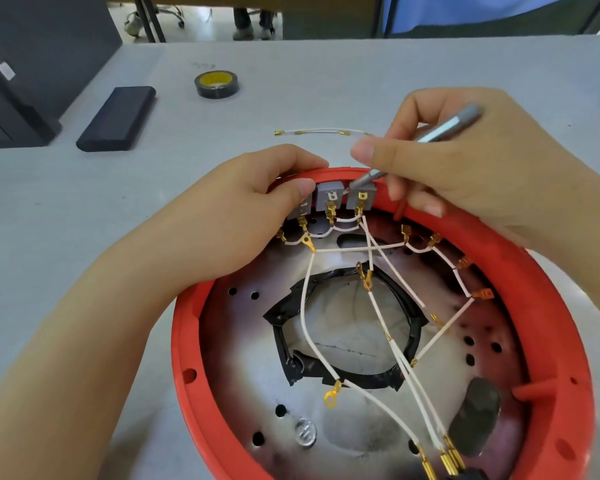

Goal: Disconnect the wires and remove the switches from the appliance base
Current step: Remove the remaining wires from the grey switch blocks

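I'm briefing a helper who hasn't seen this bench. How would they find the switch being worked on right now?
Find the red base on the grey table. At its far rim sit three grey switches in a row. The middle switch is the one: the left hand holds its left neighbour, and the screwdriver tip in the right hand reaches its right edge.

Your left hand (pixel 243 202) grips the red appliance base (pixel 541 282) at its far rim beside the grey switches (pixel 329 197), while your right hand (pixel 465 164) holds a screwdriver (pixel 426 140) tip to them.
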`<action>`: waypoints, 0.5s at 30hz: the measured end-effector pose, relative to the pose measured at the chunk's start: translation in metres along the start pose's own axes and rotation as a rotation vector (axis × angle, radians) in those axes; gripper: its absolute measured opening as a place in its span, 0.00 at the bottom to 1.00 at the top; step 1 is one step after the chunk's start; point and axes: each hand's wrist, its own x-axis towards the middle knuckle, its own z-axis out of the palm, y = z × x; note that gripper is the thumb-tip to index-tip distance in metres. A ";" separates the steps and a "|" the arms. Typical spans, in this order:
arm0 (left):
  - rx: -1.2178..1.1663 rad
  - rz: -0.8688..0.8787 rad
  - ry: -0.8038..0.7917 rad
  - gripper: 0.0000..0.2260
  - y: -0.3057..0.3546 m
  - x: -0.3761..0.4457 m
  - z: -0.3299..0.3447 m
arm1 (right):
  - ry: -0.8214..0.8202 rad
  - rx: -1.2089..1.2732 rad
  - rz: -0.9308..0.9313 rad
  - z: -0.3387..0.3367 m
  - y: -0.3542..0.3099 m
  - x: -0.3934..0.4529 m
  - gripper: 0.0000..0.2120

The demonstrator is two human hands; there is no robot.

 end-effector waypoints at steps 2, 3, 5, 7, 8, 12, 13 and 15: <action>-0.007 -0.001 -0.003 0.12 0.000 0.000 0.000 | -0.013 0.014 -0.003 -0.002 0.002 -0.001 0.15; -0.011 -0.001 -0.003 0.12 0.000 0.001 -0.001 | -0.012 0.016 -0.011 -0.002 0.003 -0.002 0.15; -0.012 -0.002 0.004 0.12 0.000 0.001 -0.001 | 0.006 -0.001 -0.026 -0.002 0.007 -0.005 0.15; -0.012 -0.002 0.007 0.12 -0.001 0.002 -0.001 | 0.030 -0.051 -0.036 -0.002 0.011 -0.007 0.12; -0.012 -0.002 0.005 0.12 -0.001 0.002 -0.001 | 0.039 -0.066 -0.039 -0.002 0.013 -0.007 0.12; -0.019 -0.008 0.011 0.11 0.000 0.001 0.000 | 0.021 -0.064 -0.040 -0.001 0.016 -0.005 0.14; -0.020 -0.011 0.011 0.11 0.000 0.001 0.001 | 0.021 -0.045 -0.039 -0.001 0.016 -0.005 0.14; -0.021 -0.013 0.010 0.11 0.000 0.002 0.001 | 0.020 -0.011 -0.040 -0.002 0.016 -0.004 0.14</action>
